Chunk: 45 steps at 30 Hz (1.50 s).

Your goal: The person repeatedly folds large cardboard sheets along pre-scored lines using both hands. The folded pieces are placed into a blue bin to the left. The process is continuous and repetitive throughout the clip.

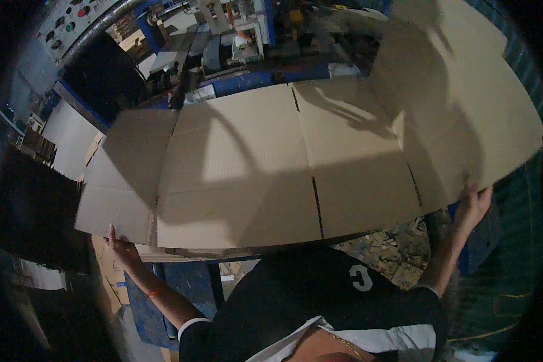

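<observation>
A large brown cardboard box blank [241, 175], slotted and creased into panels, spreads across the view in front of me. My left hand [123, 248] pinches the near edge of its left end panel, thumb on top. At the other end, my right hand [475, 204] grips the near edge of the right panel, which is folded upward. Fingers of both hands are partly hidden under the board. Beneath the blank's near edge, more flat cardboard [187, 253] shows. Shadows fall across the panels.
Beyond the board stands a machine with a blue frame [247, 83] and metal parts. A control panel with buttons [69, 25] is at upper left. Cardboard scraps [398, 250] litter the floor below. A dark green corrugated surface [513, 265] runs along the right.
</observation>
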Motion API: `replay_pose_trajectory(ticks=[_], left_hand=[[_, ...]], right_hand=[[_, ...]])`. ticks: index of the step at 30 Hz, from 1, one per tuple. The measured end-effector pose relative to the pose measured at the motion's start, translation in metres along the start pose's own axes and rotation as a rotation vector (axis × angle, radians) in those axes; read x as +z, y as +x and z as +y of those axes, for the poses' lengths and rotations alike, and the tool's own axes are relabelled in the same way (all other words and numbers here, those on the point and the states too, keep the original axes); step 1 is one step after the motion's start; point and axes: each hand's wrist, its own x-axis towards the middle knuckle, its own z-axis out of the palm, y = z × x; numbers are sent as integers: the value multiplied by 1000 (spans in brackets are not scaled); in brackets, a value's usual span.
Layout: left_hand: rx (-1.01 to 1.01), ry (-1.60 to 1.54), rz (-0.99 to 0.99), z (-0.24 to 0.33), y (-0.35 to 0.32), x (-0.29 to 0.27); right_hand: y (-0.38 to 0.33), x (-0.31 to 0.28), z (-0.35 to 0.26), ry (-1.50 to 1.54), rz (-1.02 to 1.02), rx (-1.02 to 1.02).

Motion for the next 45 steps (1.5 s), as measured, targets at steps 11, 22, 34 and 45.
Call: replay_pose_trajectory(ticks=[11,22,34,45], left_hand=[[735,1132,-1116,43,-152,157],[785,1172,-1135,30,-114,193],[988,1138,-931,-61,11,331],[605,1345,157,-23,5,100]], right_hand=[[-95,92,-11,-349,-1134,-888],[-38,137,18,-477,-1163,-669],[50,293,56,-491,-1012,-205],[19,60,76,-1038,-40,2]])
